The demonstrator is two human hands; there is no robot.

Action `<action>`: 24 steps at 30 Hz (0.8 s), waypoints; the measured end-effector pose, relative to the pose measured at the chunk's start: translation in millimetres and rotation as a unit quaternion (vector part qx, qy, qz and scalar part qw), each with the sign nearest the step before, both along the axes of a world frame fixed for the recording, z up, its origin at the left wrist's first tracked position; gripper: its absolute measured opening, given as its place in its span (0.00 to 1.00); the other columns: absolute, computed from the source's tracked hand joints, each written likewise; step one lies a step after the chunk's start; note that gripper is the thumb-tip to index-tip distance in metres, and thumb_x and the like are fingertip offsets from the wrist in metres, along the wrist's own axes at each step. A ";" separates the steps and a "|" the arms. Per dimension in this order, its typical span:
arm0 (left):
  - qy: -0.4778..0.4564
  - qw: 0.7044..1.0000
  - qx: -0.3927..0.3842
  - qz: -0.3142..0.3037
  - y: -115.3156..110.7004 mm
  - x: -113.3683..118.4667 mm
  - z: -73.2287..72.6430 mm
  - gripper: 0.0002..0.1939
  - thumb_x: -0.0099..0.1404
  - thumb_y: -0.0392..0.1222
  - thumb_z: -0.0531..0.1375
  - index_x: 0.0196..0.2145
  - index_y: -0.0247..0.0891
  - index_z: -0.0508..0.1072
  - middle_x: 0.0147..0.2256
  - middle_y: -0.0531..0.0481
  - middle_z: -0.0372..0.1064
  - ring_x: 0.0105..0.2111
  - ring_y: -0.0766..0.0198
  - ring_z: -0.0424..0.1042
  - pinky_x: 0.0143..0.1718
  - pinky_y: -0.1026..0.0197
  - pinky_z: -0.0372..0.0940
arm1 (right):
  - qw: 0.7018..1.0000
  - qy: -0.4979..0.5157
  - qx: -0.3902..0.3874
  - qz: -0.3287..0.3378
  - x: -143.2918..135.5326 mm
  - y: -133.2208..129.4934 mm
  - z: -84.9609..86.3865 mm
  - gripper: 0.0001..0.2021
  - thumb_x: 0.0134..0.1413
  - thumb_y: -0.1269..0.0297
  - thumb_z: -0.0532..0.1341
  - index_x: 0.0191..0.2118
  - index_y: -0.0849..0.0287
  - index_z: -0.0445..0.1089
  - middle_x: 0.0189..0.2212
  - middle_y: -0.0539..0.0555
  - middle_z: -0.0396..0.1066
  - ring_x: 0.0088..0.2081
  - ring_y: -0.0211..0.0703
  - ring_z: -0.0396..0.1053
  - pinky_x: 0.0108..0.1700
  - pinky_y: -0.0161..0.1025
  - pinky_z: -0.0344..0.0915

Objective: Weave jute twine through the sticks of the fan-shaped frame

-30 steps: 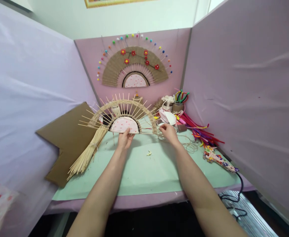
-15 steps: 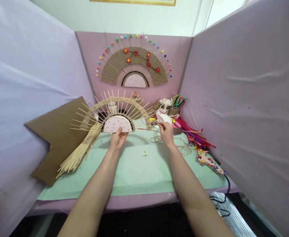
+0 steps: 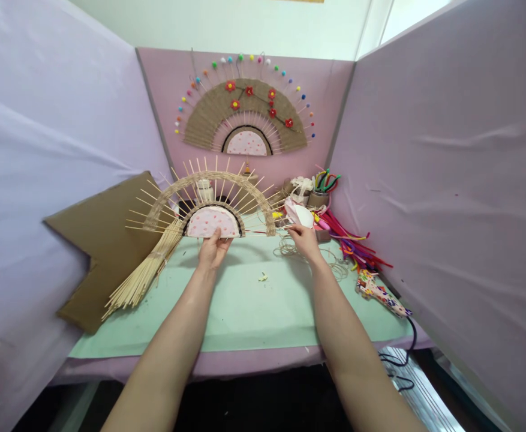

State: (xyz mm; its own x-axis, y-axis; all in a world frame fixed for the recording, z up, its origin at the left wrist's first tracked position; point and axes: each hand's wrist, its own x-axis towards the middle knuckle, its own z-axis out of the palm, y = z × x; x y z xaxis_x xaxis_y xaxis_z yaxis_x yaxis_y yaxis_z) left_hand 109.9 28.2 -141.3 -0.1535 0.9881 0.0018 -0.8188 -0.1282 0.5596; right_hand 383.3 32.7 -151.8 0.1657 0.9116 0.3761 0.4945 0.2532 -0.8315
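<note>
My left hand (image 3: 213, 249) is closed on the bottom edge of a half-round fan (image 3: 215, 222), thumb in front of its pink dotted centre. The fan is held upright above the table, its thin sticks spreading out like rays. A woven twine band (image 3: 209, 176) arches across the sticks. At the fan's right end, my right hand (image 3: 305, 240) has its fingertips pinched together by the tip of the lowest stick. Whether a strand of twine is also between those fingers is too small to tell. Loose coils of twine (image 3: 286, 248) lie below and beside my right hand.
A finished fan (image 3: 245, 108) with red flowers and coloured pompoms hangs on the back panel. At left are a bundle of sticks (image 3: 143, 276) and brown cardboard (image 3: 105, 234). Pipe cleaners (image 3: 352, 243), a glue gun (image 3: 382, 294) and a pot of scissors (image 3: 319, 198) are at right.
The whole view has shifted slightly. Both hands keep nearly the same places on the fan, and the fan has barely moved.
</note>
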 end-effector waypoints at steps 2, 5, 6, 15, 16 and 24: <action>0.000 1.000 0.005 0.002 0.9 0.1 -1.3 0.17 0.63 0.27 0.61 0.45 0.48 0.71 0.43 0.53 0.76 0.47 0.64 0.74 0.56 0.49 0.65 | 1.000 0.001 -0.004 -0.002 0.3 -1.2 0.5 0.16 0.48 0.59 0.58 0.37 0.63 0.77 0.33 0.56 0.77 0.34 0.44 0.70 0.39 0.38 0.64; -0.004 1.000 0.009 0.008 1.4 1.0 -2.2 0.17 0.64 0.26 0.59 0.45 0.47 0.72 0.44 0.52 0.77 0.45 0.65 0.75 0.56 0.50 0.66 | 1.000 0.000 -0.005 -0.020 -1.0 -6.1 3.6 0.16 0.48 0.58 0.58 0.36 0.64 0.76 0.31 0.56 0.77 0.33 0.44 0.70 0.38 0.38 0.64; -0.005 1.000 0.010 0.009 1.5 1.4 -2.2 0.17 0.64 0.26 0.59 0.46 0.47 0.72 0.45 0.52 0.76 0.45 0.65 0.75 0.56 0.51 0.66 | 1.000 -0.002 -0.003 -0.028 -1.6 -8.3 5.0 0.15 0.48 0.57 0.58 0.35 0.63 0.75 0.31 0.56 0.77 0.32 0.44 0.70 0.38 0.38 0.64; -0.015 1.000 0.007 0.010 3.7 3.0 -2.5 0.20 0.64 0.27 0.61 0.49 0.48 0.71 0.49 0.51 0.75 0.47 0.64 0.75 0.56 0.51 0.66 | 0.999 -0.042 -0.014 0.028 -11.2 -17.3 7.4 0.12 0.47 0.56 0.61 0.28 0.60 0.73 0.27 0.53 0.75 0.30 0.42 0.68 0.36 0.37 0.63; -0.016 1.000 0.006 0.010 3.8 3.3 -2.5 0.19 0.64 0.27 0.61 0.48 0.47 0.71 0.48 0.51 0.75 0.47 0.65 0.75 0.56 0.51 0.66 | 0.997 -0.047 -0.020 0.050 -14.1 -17.1 5.9 0.11 0.47 0.56 0.62 0.28 0.60 0.73 0.27 0.53 0.75 0.30 0.41 0.68 0.36 0.37 0.63; -0.024 1.000 0.016 0.002 -1.8 5.7 3.5 0.16 0.67 0.27 0.56 0.45 0.46 0.73 0.45 0.52 0.76 0.48 0.66 0.74 0.55 0.55 0.67 | 0.973 -0.027 -0.105 0.203 -23.7 -21.3 3.8 0.13 0.47 0.56 0.61 0.30 0.61 0.75 0.26 0.53 0.75 0.28 0.38 0.68 0.33 0.34 0.63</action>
State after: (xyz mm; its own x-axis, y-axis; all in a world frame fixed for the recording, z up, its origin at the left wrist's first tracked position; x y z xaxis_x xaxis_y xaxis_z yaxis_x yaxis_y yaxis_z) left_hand 115.6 26.4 -137.9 -0.1580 0.9871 0.0264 -0.8437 -0.1489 0.5157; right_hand 359.6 11.4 -148.0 -0.2381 0.9557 0.1728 0.4330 0.2637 -0.8619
